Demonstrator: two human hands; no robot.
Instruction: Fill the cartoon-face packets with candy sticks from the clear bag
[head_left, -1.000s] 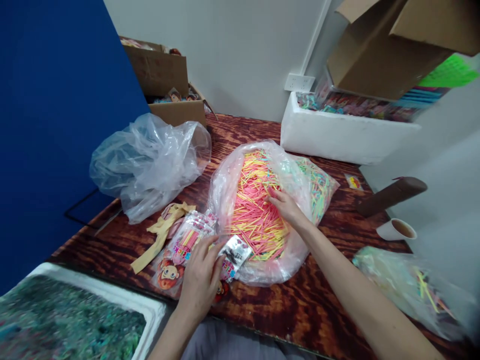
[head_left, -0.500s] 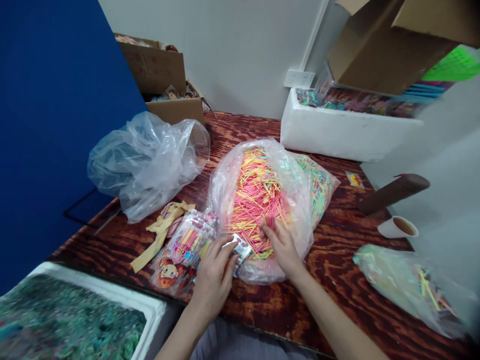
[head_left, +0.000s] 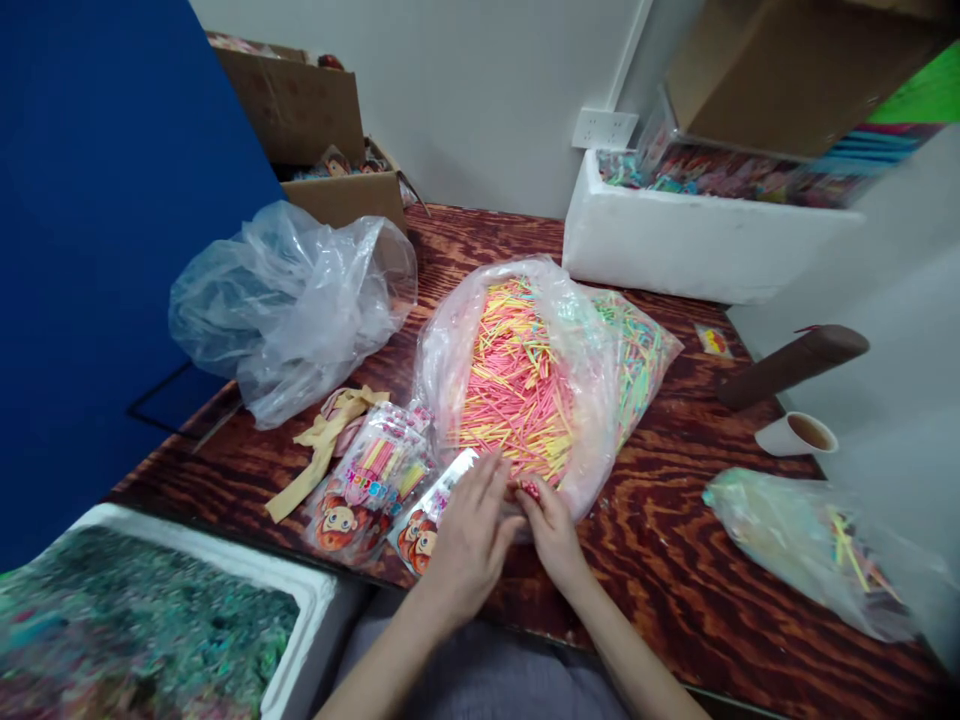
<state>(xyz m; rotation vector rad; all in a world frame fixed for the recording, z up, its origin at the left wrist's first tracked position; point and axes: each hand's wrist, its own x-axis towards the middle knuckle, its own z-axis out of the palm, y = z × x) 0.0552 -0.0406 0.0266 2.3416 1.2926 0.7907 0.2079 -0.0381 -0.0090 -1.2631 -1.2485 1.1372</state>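
Observation:
A clear plastic bag [head_left: 442, 375] full of thin pink and yellow candy sticks [head_left: 517, 400] lies open in front of me. At its near edge my right hand [head_left: 553, 535] pinches a small bundle of pink sticks [head_left: 529, 488], its ends facing me. My left hand [head_left: 472, 530] is open, its fingers stretched out beside the bundle; whether they touch it I cannot tell. Under and left of that hand lies a printed packet [head_left: 420, 525] with a red-haired cartoon figure, partly covered. More filled packets [head_left: 360, 490] are stacked to its left.
Yellow cloth strips [head_left: 330, 440] and a crumpled clear bag [head_left: 300, 310] lie left. Cardboard boxes [head_left: 345, 200] and a white foam box [head_left: 675, 235] stand behind. To the right are a brown cylinder [head_left: 795, 365], a paper cup [head_left: 780, 437] and another plastic bag [head_left: 787, 540].
My right hand has drawn the pink sticks out of the bag toward me. My left hand has moved right to meet it, and the packet beneath now shows more.

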